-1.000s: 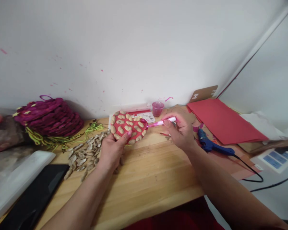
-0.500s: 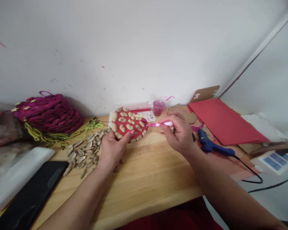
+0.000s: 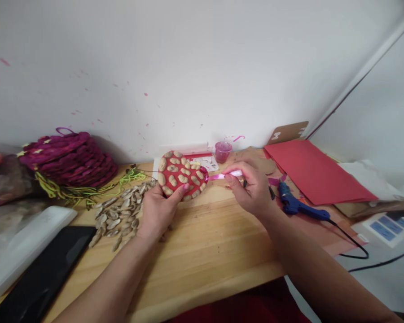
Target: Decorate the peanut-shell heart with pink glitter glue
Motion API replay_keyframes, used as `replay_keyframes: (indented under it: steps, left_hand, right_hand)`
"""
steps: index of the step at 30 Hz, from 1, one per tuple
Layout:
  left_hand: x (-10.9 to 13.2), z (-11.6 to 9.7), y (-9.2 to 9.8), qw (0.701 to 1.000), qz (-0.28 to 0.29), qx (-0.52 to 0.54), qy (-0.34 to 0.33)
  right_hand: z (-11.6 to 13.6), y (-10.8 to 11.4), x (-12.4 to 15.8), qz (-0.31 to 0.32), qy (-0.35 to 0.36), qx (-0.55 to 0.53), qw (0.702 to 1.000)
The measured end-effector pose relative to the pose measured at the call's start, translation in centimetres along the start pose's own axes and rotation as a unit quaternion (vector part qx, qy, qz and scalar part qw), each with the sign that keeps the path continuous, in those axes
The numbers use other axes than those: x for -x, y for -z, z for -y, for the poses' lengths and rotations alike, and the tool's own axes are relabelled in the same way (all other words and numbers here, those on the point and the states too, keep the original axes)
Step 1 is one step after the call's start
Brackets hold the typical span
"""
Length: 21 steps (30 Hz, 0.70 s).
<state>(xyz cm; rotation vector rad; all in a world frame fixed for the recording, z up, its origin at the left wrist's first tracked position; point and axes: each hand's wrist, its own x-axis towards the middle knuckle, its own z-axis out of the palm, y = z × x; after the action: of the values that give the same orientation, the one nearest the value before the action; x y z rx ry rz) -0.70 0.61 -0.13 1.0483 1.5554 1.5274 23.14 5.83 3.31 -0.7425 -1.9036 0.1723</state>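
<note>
My left hand point(image 3: 161, 208) grips the lower edge of a red heart-shaped piece point(image 3: 179, 185) covered with glued-on peanut shells, its thumb on the front face. At the piece's right side one patch of shell point(image 3: 204, 173) is painted magenta. A white-handled paintbrush point(image 3: 234, 174) is pinched in my right hand point(image 3: 252, 186), and its pink-stained tip touches or nearly touches that patch. Behind the brush stands a small clear cup point(image 3: 223, 152) with magenta paint. A heap of loose peanut shells point(image 3: 116, 217) lies left of and partly behind my left hand.
On the right lie a blue glue gun point(image 3: 299, 206) with a black cord and red paper sheets point(image 3: 319, 170). At the left are a magenta woven piece point(image 3: 77, 159) with yellow-green yarn, a white case point(image 3: 33, 246) and a black tablet-like slab point(image 3: 47, 273). A paint-spattered wall point(image 3: 175, 67) rises behind.
The heart-shaped piece has shifted very slightly to the right in my left hand. My right hand and the paintbrush stay almost in place at its right side.
</note>
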Motion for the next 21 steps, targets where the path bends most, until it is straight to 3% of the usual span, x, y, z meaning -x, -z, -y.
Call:
replay_keyframes:
  steps: [4,12,17,21]
  left_hand:
    - [0.0,0.1,0.0,1.000,0.022,0.000,-0.013]
    - [0.2,-0.8,-0.2,1.000,0.011,-0.013,0.011]
    - [0.1,-0.3,-0.2,1.000,0.010,-0.020,0.007]
    - [-0.4,0.7,-0.2,0.999,0.022,-0.003,0.033]
  right_hand:
    - [-0.3,0.0,-0.1,-0.036,-0.014,-0.003,0.999]
    - [-0.5,-0.1,0.0,-0.029,-0.038,-0.034,0.998]
    - [-0.5,-0.2,0.0,-0.007,-0.034,-0.025,0.999]
    - [-1.1,0.1,-0.2,-0.062,-0.032,0.003,0.998]
